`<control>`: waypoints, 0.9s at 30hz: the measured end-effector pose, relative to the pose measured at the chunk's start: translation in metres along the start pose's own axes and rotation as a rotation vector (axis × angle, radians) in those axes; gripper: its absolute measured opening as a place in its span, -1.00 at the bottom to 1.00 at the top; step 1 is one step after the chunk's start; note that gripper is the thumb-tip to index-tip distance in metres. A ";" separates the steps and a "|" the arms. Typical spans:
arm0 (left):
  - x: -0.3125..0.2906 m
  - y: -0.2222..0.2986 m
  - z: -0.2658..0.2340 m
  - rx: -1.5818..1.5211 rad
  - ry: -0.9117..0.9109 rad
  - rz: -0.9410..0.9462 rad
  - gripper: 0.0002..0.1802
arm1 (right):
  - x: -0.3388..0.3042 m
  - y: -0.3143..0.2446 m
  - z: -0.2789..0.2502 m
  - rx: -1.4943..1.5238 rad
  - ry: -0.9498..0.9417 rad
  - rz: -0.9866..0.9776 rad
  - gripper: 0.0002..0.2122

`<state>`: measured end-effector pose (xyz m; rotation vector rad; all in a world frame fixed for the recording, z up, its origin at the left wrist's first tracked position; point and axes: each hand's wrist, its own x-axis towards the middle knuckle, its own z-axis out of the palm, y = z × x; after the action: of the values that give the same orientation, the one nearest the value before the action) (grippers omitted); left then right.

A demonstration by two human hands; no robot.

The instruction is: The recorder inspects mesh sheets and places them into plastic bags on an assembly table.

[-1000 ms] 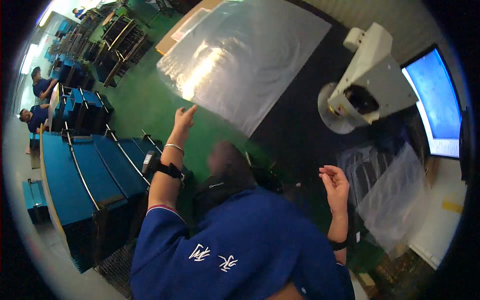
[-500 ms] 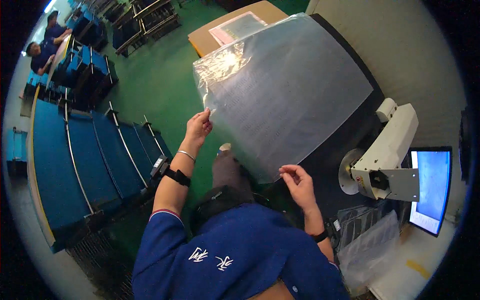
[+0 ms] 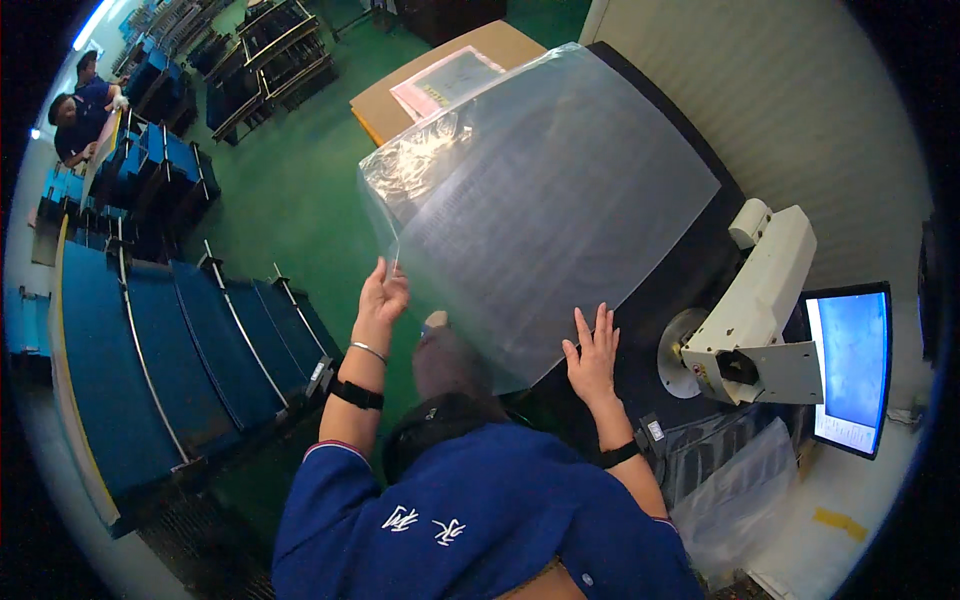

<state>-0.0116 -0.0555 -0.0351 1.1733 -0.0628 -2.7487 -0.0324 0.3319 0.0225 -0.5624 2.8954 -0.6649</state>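
Pinching one sheet [image 3: 560, 195]: left hand [image 3: 383, 297]

A white jointed stand [image 3: 768, 275] rises from the black desk [image 3: 640, 352]. Right of the stand glows a screen [image 3: 853, 370]; well up and left of it lies brown cardboard [image 3: 510, 45]. Far left of the stand, blue panels [image 3: 200, 350] rise beside green floor [image 3: 255, 215], and farther up are two people [image 3: 97, 92] in dark blue.

Two white characters [image 3: 400, 519] on the blue shirt [image 3: 510, 500], plus faint, illegible marks [image 3: 838, 428] low on the monitor [image 3: 850, 350].
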 end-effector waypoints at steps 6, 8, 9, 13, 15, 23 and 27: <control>-0.012 -0.016 0.031 0.623 -0.082 0.121 -0.58 | -0.001 0.002 -0.005 -0.120 -0.011 -0.017 -0.46; -0.015 -0.016 0.043 1.115 -0.070 0.329 -0.47 | -0.003 0.002 -0.004 -0.137 -0.008 -0.014 -0.46; -0.010 -0.015 0.046 1.404 -0.042 0.425 -0.38 | -0.003 0.003 -0.004 -0.142 -0.002 -0.026 -0.46; -0.006 -0.033 0.078 1.961 -0.408 1.270 -0.26 | -0.004 0.001 -0.004 -0.145 -0.027 -0.008 -0.46; 0.008 -0.038 0.087 2.016 -0.392 1.228 -0.28 | -0.004 0.001 -0.004 -0.154 -0.014 -0.004 -0.46; 0.015 -0.065 0.092 2.166 -0.640 0.780 -0.29 | -0.003 0.002 -0.007 -0.135 -0.010 -0.012 -0.46; -0.001 -0.099 0.088 1.986 -0.805 0.620 -0.29 | 0.000 0.001 -0.006 -0.129 -0.024 -0.020 -0.46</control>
<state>-0.0863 0.0409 0.0167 -0.2265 -2.8199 -1.6126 -0.0336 0.3353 0.0278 -0.6106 2.9294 -0.4725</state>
